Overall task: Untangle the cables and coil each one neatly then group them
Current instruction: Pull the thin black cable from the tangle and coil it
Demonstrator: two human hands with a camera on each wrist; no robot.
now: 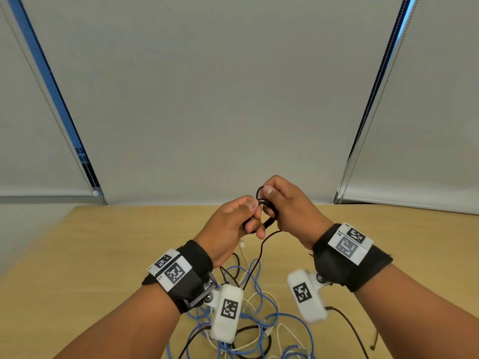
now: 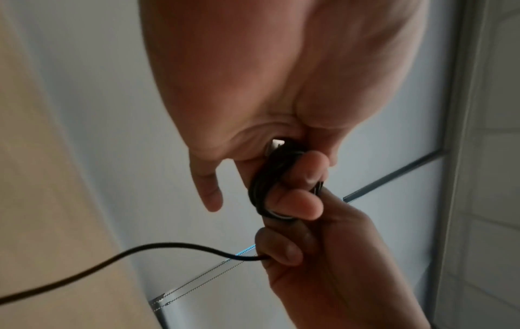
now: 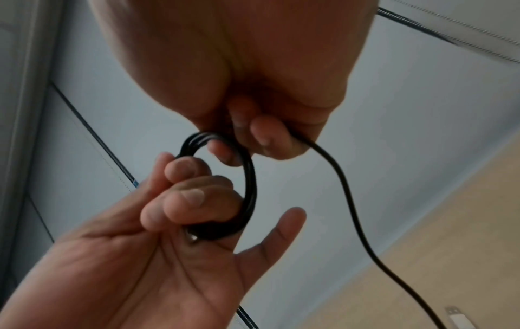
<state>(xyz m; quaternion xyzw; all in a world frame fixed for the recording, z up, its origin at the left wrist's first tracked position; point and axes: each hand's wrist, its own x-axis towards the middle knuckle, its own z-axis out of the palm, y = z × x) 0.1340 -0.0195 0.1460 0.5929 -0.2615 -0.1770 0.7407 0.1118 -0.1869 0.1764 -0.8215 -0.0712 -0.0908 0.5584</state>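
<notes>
Both hands are raised above the wooden table (image 1: 103, 255) with a small black cable coil (image 1: 268, 206) between them. My left hand (image 1: 252, 216) grips the coil, fingers curled through its loops (image 3: 249, 189). My right hand (image 1: 269, 200) pinches the coil's top with thumb and fingers. The coil (image 2: 264, 184) shows a metal plug (image 2: 274, 144) at the left palm. A loose black tail (image 1: 261, 250) leaves the right hand (image 3: 261, 138) and hangs down into a tangle of blue, white and black cables (image 1: 254, 314) on the table under my wrists.
A white cable's plug (image 1: 242, 245) lies on the table just beyond the tangle. Another thin black cable end (image 1: 373, 347) trails off at the right. Grey window blinds (image 1: 233, 99) hang behind the table's far edge.
</notes>
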